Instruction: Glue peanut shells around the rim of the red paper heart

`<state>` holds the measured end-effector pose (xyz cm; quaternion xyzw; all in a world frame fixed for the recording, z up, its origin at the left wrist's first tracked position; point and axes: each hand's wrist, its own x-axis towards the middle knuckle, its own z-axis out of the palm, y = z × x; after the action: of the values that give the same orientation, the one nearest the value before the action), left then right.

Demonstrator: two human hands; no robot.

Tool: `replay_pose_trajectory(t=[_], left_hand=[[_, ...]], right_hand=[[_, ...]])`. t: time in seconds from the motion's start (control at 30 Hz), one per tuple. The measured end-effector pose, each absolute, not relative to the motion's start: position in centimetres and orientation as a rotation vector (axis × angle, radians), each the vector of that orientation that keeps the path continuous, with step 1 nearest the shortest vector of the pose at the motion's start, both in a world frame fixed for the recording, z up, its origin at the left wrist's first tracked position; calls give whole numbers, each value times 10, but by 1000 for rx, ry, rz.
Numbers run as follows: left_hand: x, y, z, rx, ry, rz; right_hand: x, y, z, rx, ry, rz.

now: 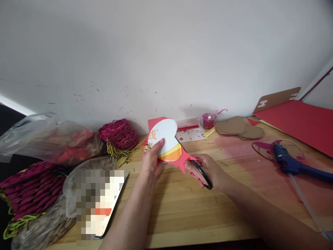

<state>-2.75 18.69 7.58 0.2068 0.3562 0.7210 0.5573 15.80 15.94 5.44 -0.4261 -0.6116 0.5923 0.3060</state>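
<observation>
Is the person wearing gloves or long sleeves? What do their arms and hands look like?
No gloves and no long sleeves. The left hand and the right hand are bare, and so are the left forearm and the right forearm, all the way to the picture's edge. No watch or bracelet shows on either wrist. Any rings are too small to tell.

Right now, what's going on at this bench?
A person works at a wooden table with bare hands. The left hand pinches a red paper with a white heart-shaped card pressed on top, held up off the table. The right hand grips black-handled scissors, their blades at the paper's edge by the card. To the right lie a blue glue gun and cardboard hearts. Magenta woven pieces sit on the left.
</observation>
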Motion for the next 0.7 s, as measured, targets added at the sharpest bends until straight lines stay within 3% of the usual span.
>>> replay_pose_trajectory(t=[0.7], left_hand=[[-34, 191, 77, 448, 844, 1614]], right_hand=[[159, 162, 49, -1108, -1658, 1475]])
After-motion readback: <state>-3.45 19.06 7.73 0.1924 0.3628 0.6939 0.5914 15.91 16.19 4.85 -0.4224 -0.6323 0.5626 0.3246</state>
